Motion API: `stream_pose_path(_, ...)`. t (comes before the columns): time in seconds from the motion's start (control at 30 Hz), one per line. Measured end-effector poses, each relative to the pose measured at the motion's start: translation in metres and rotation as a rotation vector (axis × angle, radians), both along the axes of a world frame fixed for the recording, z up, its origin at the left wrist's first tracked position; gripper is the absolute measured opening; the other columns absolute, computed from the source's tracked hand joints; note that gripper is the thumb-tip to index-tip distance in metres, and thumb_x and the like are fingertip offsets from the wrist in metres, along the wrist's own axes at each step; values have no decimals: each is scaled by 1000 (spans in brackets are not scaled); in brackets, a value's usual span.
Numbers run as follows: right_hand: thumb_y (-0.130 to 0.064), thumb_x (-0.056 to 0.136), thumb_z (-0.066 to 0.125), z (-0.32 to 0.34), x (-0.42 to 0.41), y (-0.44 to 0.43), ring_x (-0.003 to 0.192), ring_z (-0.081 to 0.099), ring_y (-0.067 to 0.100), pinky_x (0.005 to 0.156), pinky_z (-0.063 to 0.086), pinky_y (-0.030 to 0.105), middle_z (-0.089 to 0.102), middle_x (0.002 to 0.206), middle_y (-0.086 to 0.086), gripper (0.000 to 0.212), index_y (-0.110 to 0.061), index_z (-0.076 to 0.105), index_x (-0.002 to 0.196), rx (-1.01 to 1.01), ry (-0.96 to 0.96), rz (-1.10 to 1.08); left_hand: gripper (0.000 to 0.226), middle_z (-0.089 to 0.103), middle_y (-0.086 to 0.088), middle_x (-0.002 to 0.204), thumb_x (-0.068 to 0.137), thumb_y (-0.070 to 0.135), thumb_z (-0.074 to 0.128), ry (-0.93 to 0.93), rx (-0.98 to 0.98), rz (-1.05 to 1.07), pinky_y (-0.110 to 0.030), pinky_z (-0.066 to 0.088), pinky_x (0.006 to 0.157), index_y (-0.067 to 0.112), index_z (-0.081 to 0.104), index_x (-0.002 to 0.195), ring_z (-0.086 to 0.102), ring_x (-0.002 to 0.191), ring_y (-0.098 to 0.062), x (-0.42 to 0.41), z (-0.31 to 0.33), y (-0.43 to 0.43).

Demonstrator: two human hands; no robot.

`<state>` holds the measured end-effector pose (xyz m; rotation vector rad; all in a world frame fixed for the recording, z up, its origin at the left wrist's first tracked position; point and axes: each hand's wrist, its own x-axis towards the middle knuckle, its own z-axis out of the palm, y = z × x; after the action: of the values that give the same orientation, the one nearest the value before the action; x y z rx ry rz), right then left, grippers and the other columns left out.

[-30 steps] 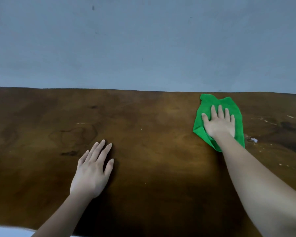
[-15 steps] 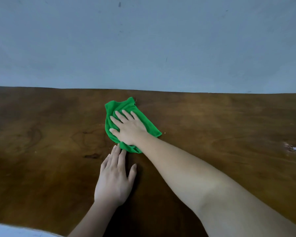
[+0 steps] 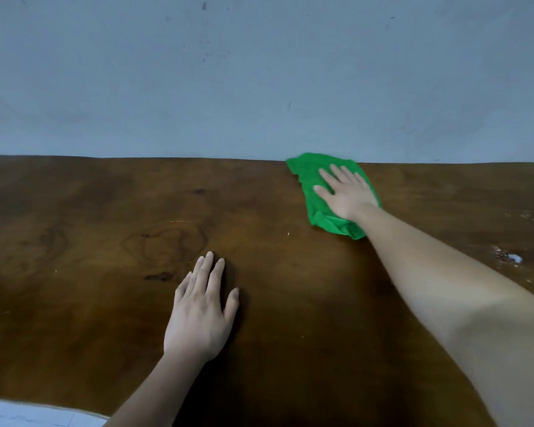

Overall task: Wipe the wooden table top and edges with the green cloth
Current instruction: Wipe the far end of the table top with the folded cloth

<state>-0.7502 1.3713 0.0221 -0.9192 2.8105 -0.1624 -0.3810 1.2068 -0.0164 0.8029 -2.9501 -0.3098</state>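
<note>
A dark wooden table top [image 3: 90, 211] fills the lower half of the view. The green cloth [image 3: 313, 180] lies crumpled at the table's far edge, right of centre, its far corner reaching the wall. My right hand [image 3: 347, 194] presses flat on the cloth with fingers spread, arm stretched out from the lower right. My left hand [image 3: 201, 312] rests palm down on the bare wood nearer to me, left of centre, holding nothing.
A pale blue-grey wall [image 3: 259, 81] rises straight from the table's far edge. White crumbs and a small white scrap [image 3: 514, 257] lie on the wood at the right. A dark knot mark [image 3: 159, 276] sits left of my left hand.
My right hand slid the cloth from the far right to just beyond my left hand, then back right and farther away, up to the wall edge. My left hand stayed flat on the table.
</note>
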Motion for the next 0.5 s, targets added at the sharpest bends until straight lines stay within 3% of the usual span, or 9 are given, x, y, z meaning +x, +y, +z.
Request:
stream_pose_path(0.27, -74, 110, 8, -16, 13, 150, 172, 0, 24, 138, 3, 50, -1, 186, -1, 78, -35, 7, 178, 7, 31, -378, 72, 3, 2, 186, 113, 66, 20, -14, 12, -10, -41, 3, 138, 32, 19, 176, -6, 171, -14, 1, 2, 1)
stream_pose_path(0.5, -75, 106, -6, -29, 118, 138, 172, -6, 28, 138, 1, 52, -9, 185, 3, 84, -30, -7, 177, 52, 45, -398, 74, 0, 0, 186, 112, 66, 14, -23, 16, -21, -42, 2, 138, 31, 15, 177, -9, 171, -16, 3, 4, 2)
